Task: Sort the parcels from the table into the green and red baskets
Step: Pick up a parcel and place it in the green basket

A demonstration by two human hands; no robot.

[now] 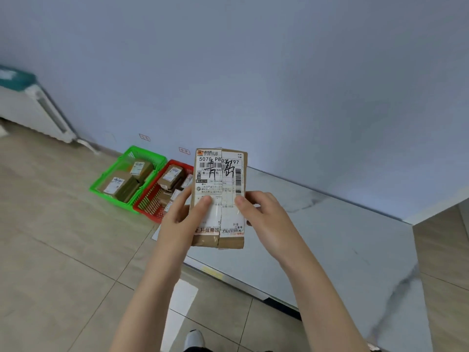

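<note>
Above tabletop's [330, 237] left edge, parcel [219, 199] held upright, gripped by left hand [182, 214] and right hand [264, 217], thumbs pressed on label. Several parcels already laid in green basket [111, 199] and red basket [148, 205]; sorting judged well advanced, this one not yet placed.

Tiled floor [63, 250] carries a green basket [113, 200] and a red basket [149, 205], touching side by side against the wall, beside the table's [342, 224] left edge. A white sheet [181, 301] lies on the floor by the table's front edge.
</note>
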